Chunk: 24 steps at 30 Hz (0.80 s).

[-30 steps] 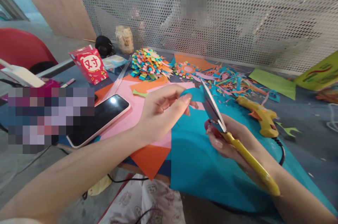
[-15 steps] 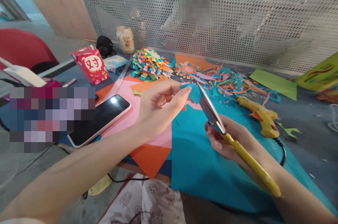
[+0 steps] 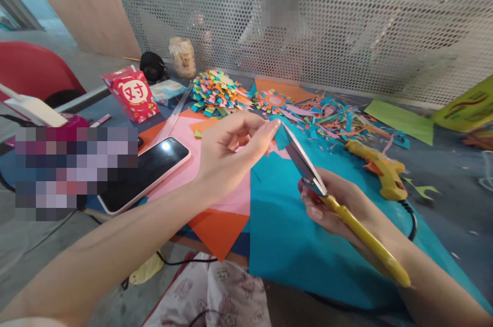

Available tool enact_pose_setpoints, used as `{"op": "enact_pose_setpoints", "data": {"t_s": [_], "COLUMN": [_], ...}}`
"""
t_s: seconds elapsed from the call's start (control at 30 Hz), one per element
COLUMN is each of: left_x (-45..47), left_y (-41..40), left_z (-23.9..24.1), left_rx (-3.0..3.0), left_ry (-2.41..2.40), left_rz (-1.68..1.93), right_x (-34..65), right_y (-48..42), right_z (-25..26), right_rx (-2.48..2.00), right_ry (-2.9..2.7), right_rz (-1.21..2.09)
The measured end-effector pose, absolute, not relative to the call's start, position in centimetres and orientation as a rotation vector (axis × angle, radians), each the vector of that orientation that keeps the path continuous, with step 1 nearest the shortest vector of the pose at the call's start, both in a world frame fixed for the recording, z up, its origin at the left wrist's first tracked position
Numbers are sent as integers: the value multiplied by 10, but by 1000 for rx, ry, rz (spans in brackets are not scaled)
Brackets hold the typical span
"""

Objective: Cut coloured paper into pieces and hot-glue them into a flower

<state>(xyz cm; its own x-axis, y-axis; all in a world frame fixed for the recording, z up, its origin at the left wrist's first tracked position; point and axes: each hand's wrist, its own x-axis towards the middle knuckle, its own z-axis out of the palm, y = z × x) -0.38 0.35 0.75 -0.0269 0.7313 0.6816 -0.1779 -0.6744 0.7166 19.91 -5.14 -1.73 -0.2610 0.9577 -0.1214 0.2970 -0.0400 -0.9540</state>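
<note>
My left hand (image 3: 231, 155) pinches a small piece of blue paper (image 3: 282, 135) between thumb and fingers, held above the table. My right hand (image 3: 339, 209) grips yellow-handled scissors (image 3: 331, 198) whose blades point up and left, meeting the blue piece's edge. Under both hands lies a large blue sheet (image 3: 300, 234), with a pink sheet (image 3: 200, 168) and an orange sheet (image 3: 217, 229) beside it.
A phone (image 3: 144, 173) lies left on the pink sheet. A yellow glue gun (image 3: 379, 168) rests to the right. Behind are a multicoloured paper flower (image 3: 217, 92), a smaller one (image 3: 274, 101), paper scraps (image 3: 331, 119), a red packet (image 3: 131, 93), a green sheet (image 3: 400, 120) and a perforated metal screen (image 3: 346, 24).
My left hand has lifted slightly and turned the blue piece; less of the paper shows. The scissors have tilted a little, blades still at the paper's edge.
</note>
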Motion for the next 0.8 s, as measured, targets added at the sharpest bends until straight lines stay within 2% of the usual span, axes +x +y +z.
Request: {"op": "enact_pose_setpoints", "data": {"t_s": [0.1,0.47,0.8], "left_x": [-4,-5,-5], "left_y": [4,2,1], "left_z": [7,1,-2], "left_rx": [1603,1624,1698], "left_ry": [615,577,515], "left_rz": [1757,1738,1582], "right_x": [199,196,199], "right_y": [-51,-51,-51], "right_z": [-15,-12,-16], "right_rx": [-1367,-1298,-1199], "right_ry": [-1619,-1644,-1654], "right_rz": [1405,1385,1365]}}
